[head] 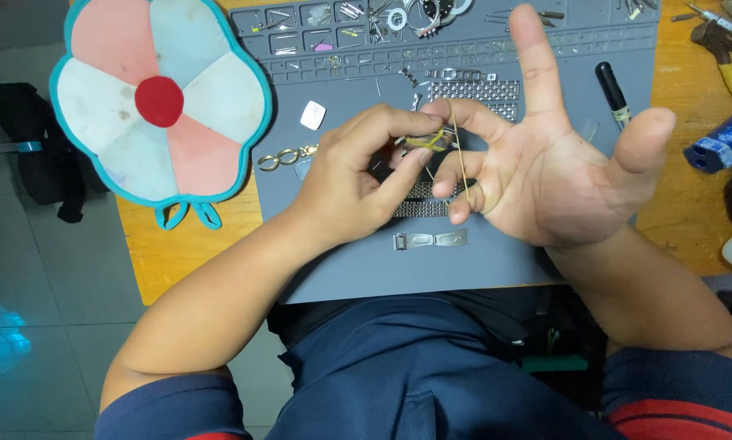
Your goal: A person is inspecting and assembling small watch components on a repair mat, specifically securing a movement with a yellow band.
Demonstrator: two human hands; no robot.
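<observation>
My left hand (358, 175) pinches a small yellowish piece (431, 142) between thumb and fingertips above a grey work mat (480, 269). My right hand (557, 155) is palm up beside it, index finger pointing away and thumb spread. A thin yellow rubber band (461, 155) is stretched over its bent fingers and meets the pinched piece. Under the hands lies a silver mesh watch band (421, 209). A silver clasp (431, 239) lies on the mat just below.
A flower-shaped pastel fan (160, 102) lies at the left. Gold links (284, 157), a white square piece (313, 115), a black pen-like tool (612, 91), small-part trays (366, 24), yellow pliers (728, 57) and a blue object (724, 140) surround the hands.
</observation>
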